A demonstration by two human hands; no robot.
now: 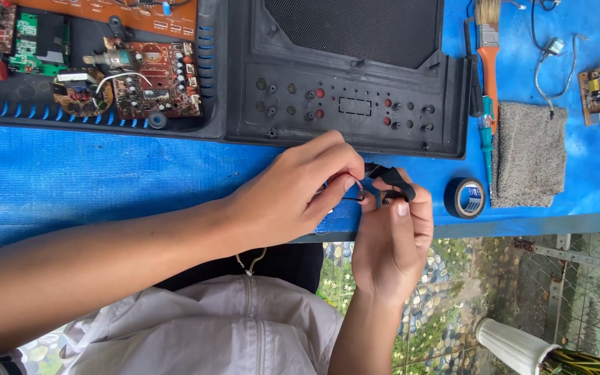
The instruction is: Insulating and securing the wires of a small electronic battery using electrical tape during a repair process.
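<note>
Black wire (390, 177) lengthwise left-right, pinched in both grips: left hand (293, 194), right hand (392, 239).

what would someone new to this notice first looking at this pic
First, the two bare hands meeting at the near edge of the blue table: the left hand and right hand pinch a small black wired part between them. Behind them lies a big dark grey plastic casing panel with a mesh grille, and at far left brown and green circuit boards crowded with components.

Matt black plastic panel (355, 104); rough grey cloth (528, 154); glossy tape roll (464, 197); blue painted tabletop (92, 187).
</note>
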